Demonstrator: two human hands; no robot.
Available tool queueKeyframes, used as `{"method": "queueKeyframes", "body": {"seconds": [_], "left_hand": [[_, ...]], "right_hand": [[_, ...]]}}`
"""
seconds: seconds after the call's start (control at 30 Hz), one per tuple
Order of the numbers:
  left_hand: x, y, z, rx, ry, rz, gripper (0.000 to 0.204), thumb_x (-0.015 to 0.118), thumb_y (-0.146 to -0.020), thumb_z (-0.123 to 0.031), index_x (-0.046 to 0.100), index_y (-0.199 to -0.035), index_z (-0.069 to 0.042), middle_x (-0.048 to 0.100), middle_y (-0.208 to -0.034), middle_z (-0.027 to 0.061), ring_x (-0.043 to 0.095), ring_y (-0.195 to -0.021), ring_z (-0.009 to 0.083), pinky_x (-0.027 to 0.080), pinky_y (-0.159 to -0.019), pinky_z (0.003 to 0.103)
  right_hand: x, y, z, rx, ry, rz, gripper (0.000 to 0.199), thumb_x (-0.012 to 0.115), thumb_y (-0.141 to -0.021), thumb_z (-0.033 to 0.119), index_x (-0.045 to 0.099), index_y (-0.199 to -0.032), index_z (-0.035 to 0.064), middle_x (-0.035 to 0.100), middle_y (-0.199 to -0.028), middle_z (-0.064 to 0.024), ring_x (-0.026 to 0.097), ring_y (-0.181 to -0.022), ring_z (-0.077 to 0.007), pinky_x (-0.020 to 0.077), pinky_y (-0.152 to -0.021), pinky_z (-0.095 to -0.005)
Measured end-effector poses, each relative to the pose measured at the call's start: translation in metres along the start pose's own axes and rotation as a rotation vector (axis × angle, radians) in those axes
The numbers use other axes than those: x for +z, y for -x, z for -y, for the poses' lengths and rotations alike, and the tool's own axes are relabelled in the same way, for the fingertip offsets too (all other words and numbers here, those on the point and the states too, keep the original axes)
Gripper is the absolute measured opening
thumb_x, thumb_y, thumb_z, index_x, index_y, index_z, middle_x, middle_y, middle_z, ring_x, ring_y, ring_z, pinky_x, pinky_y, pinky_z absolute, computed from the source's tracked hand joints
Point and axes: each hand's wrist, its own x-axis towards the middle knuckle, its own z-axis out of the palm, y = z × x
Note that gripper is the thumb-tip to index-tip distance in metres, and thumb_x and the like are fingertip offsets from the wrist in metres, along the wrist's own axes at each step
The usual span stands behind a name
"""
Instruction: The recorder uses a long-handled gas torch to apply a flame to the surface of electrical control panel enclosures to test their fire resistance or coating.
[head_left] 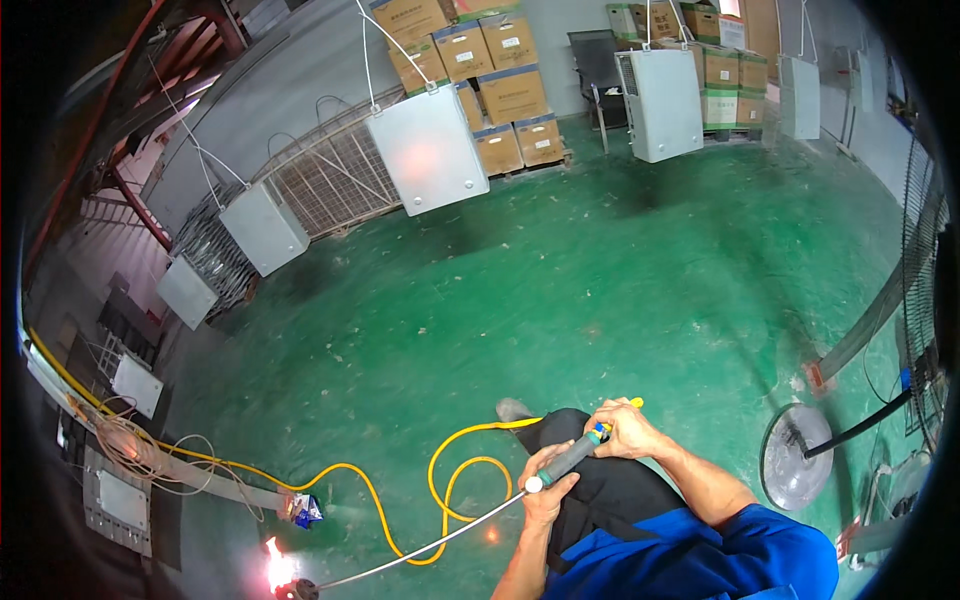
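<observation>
A gas torch with a grey-green handle [570, 461] and a long thin metal tube [430, 549] lies across my lap, pointing to the lower left. My left hand [545, 490] is wrapped round the front of the handle, close to the white collar [534, 484]. At the rear end, my right hand [622, 433] grips by the blue and yellow fitting [601, 431]; part of that fitting is behind the fingers. Bright flame [279, 567] burns at the dark burner head [300, 590]. A yellow hose [380, 520] loops over the floor beside my leg.
Pale metal boxes hang on wires, the nearest being a white one [425, 150]. Stacked cartons [510, 95] stand behind. At left is a post [215, 480] wound with cable. A fan's round base [797, 457] and a slanted post [875, 315] stand at right.
</observation>
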Motion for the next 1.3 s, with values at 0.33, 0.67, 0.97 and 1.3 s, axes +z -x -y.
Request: {"method": "queueKeyframes", "body": {"seconds": [0.33, 0.67, 0.97, 1.3], "left_hand": [[0.013, 0.008, 0.042, 0.064, 0.061, -0.250, 0.036, 0.080, -0.083, 0.005, 0.067, -0.116, 0.004, 0.069, -0.124, 0.0262, 0.063, -0.126, 0.0431, 0.044, -0.115, 0.057], [0.017, 0.022, 0.063, 0.076, -0.030, -0.379, 0.027, 0.072, -0.092, 0.007, 0.068, -0.118, 0.001, 0.071, -0.127, 0.0222, 0.066, -0.125, 0.0355, 0.049, -0.112, 0.047], [0.013, 0.015, 0.058, 0.052, -0.265, -0.353, 0.026, 0.075, -0.093, -0.001, 0.069, -0.118, 0.001, 0.072, -0.126, 0.0185, 0.067, -0.123, 0.0283, 0.050, -0.110, 0.042], [0.017, 0.016, 0.055, -0.014, -0.405, -0.358, 0.032, 0.081, -0.089, -0.009, 0.072, -0.118, 0.001, 0.075, -0.123, 0.0137, 0.068, -0.118, 0.0222, 0.051, -0.106, 0.037]], "right_hand": [[0.014, -0.023, -0.035, -0.127, -0.040, 0.085, 0.033, 0.085, -0.062, 0.023, 0.076, -0.092, 0.0123, 0.070, -0.087, -0.0085, 0.066, -0.095, -0.0293, 0.0442, -0.093, -0.0436], [0.002, -0.037, -0.018, -0.032, 0.016, 0.272, 0.045, 0.095, -0.056, 0.025, 0.078, -0.095, 0.0108, 0.073, -0.090, -0.0090, 0.064, -0.099, -0.0304, 0.0387, -0.103, -0.0458], [0.002, -0.040, -0.002, -0.067, -0.146, 0.182, 0.056, 0.094, -0.065, 0.030, 0.075, -0.113, 0.0081, 0.074, -0.107, -0.0098, 0.063, -0.110, -0.0301, 0.0360, -0.110, -0.0463], [0.063, -0.015, 0.002, -0.115, 0.059, -0.346, 0.019, 0.076, -0.089, 0.023, 0.072, -0.096, 0.0061, 0.072, -0.095, -0.0069, 0.064, -0.100, -0.0274, 0.0308, -0.114, -0.0507]]}}
